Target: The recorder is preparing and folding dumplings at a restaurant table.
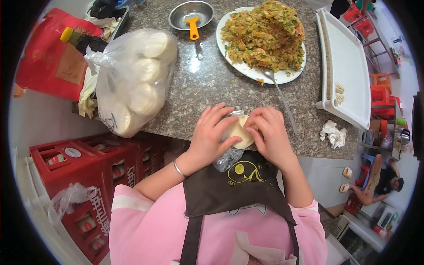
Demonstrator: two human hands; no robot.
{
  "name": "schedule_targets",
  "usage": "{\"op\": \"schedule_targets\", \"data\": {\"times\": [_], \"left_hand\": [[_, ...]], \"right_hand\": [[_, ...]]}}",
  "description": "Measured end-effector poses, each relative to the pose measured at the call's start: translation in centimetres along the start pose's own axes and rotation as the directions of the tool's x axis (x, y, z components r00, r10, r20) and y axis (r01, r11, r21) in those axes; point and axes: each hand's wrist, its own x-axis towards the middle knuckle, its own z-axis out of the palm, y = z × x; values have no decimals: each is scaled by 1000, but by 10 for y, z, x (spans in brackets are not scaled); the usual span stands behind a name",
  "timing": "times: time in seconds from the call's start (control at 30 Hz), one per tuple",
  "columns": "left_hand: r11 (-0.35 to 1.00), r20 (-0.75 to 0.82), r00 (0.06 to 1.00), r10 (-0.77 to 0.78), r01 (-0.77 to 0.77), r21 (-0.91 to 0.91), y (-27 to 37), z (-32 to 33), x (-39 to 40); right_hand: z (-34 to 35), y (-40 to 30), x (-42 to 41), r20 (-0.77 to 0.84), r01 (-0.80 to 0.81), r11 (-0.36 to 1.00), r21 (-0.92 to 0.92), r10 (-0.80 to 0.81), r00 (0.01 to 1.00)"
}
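Round dough wrappers (243, 137), seemingly a small stack, are at the front edge of the granite counter, partly in a clear plastic bag (228, 159). My left hand (212, 134) holds them from the left, its thumb on the top wrapper. The fingers of my right hand (271, 135) pinch the wrapper's right edge; its fingertips are partly hidden. Beyond my hands, a white oval plate (245, 70) bears a heap of chopped vegetable filling (265, 36). A metal spoon (283, 99) rests with its bowl in the filling and its handle on the counter.
A knotted plastic bag of stacked wrappers (145, 73) lies at the left. Past it are a yellow-capped bottle (87, 43) and a red bag (49, 63). A metal bowl (177, 20) holds an orange-handled scraper (192, 28). Pleated dumplings (339, 92) sit on a white tray (347, 63). Crumpled tissue (333, 134) lies nearby.
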Motion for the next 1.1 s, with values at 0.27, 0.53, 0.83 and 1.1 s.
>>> {"op": "schedule_targets", "data": {"times": [0.27, 0.53, 0.83, 1.1], "left_hand": [[917, -60, 995, 84, -101, -386, 20, -11, 27], [-26, 311, 878, -365, 324, -946, 3, -23, 39], [-85, 413, 836, -361, 411, -908, -23, -13, 48], [-177, 431, 836, -340, 393, -902, -22, -3, 68]], "right_hand": [[-36, 32, -3, -331, -190, 981, -49, 163, 930], [-44, 35, 1, -156, -375, 927, 12, 372, 915], [-6, 48, 31, -286, -163, 987, 5, 157, 945], [-9, 44, 37, -230, -190, 979, -69, 170, 958]]}}
